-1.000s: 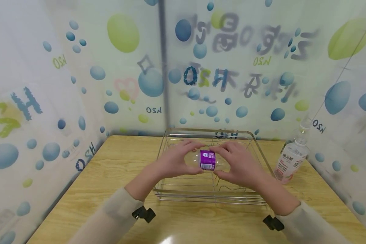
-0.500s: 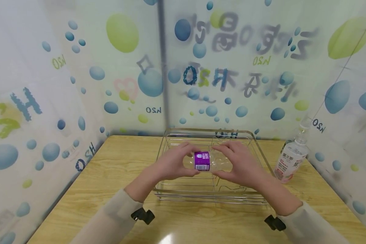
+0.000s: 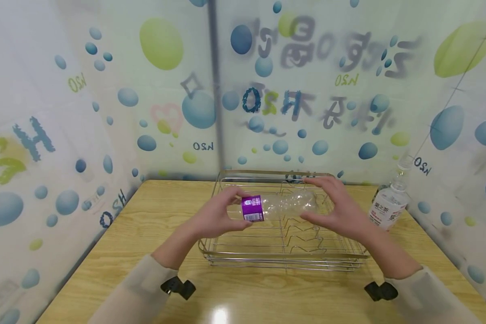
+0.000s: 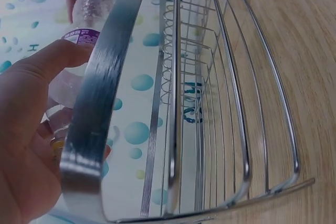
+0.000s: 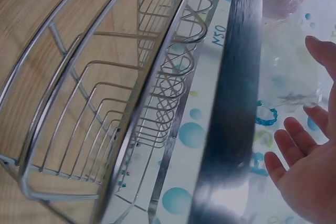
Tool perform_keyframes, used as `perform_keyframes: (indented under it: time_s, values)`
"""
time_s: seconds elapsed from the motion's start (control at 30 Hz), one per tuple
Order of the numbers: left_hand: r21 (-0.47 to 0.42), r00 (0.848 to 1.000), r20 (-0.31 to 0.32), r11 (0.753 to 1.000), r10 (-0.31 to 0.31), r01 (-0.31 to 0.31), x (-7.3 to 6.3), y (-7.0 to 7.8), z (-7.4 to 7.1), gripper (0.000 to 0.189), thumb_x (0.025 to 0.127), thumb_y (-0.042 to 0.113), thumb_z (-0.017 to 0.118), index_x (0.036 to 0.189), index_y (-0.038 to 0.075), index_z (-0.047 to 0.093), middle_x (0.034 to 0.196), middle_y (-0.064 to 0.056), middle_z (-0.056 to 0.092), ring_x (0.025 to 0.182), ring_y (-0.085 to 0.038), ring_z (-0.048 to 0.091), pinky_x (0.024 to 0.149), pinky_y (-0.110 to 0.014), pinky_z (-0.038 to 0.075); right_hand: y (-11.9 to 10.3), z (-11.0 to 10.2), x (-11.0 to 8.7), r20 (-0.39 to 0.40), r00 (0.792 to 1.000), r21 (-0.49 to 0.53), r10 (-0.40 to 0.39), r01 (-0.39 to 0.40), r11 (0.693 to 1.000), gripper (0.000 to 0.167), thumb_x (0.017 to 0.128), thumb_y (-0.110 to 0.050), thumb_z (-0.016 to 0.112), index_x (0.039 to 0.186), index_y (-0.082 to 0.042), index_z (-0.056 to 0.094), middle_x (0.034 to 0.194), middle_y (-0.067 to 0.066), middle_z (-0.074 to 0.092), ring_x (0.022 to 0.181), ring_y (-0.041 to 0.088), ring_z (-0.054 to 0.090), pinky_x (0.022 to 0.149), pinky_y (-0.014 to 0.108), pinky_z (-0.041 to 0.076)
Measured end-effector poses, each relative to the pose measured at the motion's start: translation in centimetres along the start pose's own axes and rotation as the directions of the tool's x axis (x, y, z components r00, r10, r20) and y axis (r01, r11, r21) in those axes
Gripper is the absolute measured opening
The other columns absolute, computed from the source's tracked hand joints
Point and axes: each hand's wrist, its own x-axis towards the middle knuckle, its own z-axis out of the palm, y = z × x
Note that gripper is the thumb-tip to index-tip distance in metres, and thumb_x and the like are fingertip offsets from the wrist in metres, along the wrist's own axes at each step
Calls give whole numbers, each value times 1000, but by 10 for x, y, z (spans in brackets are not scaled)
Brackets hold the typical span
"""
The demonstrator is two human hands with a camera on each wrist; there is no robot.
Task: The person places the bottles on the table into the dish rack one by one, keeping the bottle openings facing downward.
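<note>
A clear plastic bottle [image 3: 287, 204] with a purple label lies sideways over a metal wire dish rack [image 3: 263, 257]. My left hand [image 3: 216, 217] grips it around its label end, thumb below and fingers above. In the left wrist view, a yellowish cap [image 4: 56, 144] shows at the bottle's neck, inside the left palm. My right hand [image 3: 342, 209] stands around the bottle's base end with thumb and fingers spread wide. The right wrist view shows its loosely bent fingers [image 5: 296, 140] beside the clear base, beyond the rack's flat metal band [image 5: 228, 103].
The rack sits on a wooden table [image 3: 141, 270]. To its right stands a bottle with a white and pink label [image 3: 389, 207], partly behind the right wrist, with another clear bottle [image 3: 406, 167] behind it. A patterned curtain [image 3: 166, 90] closes off the back and sides.
My right hand has let go of the bottle and moved right, its fingers spreading. The left hand has shifted left with the bottle, which now shows more of its clear base end.
</note>
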Motion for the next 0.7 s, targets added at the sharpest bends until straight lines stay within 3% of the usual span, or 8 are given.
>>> perform_keyframes:
  time_s: [0.17, 0.3, 0.4, 0.57, 0.7]
  values:
    - [-38, 1000, -10, 999, -20, 19, -2, 1, -2, 55, 89, 16, 92, 134, 16, 61, 142, -4, 65, 140, -37, 64, 125, -57, 47, 6, -1, -2, 49, 995, 83, 86, -90, 992, 83, 94, -28, 90, 165, -20, 48, 160, 9, 53, 136, 33, 60, 115, 61, 50]
    - [-63, 999, -5, 997, -37, 36, -2, 1, 0, 54, 90, 17, 91, 135, 16, 61, 144, -4, 64, 141, -37, 63, 124, -59, 47, 4, -3, -2, 77, 988, 137, 133, -142, 980, 78, 99, -30, 85, 165, -21, 47, 155, 8, 58, 133, 35, 66, 112, 61, 55]
    - [-64, 999, 1, 997, -47, 47, 0, 1, 3, 55, 91, 18, 91, 137, 15, 61, 142, -3, 66, 138, -32, 64, 123, -61, 47, 0, -5, 0, 77, 989, 184, 128, -140, 973, 74, 101, -26, 83, 165, -23, 46, 153, 9, 59, 131, 33, 68, 111, 54, 57]
    - [-26, 998, 15, 998, -56, 56, 3, -1, 10, 59, 92, 22, 89, 143, 16, 59, 138, -1, 70, 132, -26, 65, 119, -62, 49, -8, -7, 8, 59, 993, 290, 100, -113, 950, 72, 102, -17, 81, 165, -21, 45, 152, 11, 58, 122, 26, 72, 99, 28, 60]
    - [-34, 999, 24, 998, -47, 48, 6, -1, 15, 63, 94, 21, 88, 148, 15, 55, 142, -3, 69, 132, -25, 64, 115, -59, 52, -15, -6, 16, 45, 996, 357, 76, -87, 930, 74, 101, -12, 80, 166, -20, 45, 153, 14, 53, 118, 19, 74, 89, 25, 64]
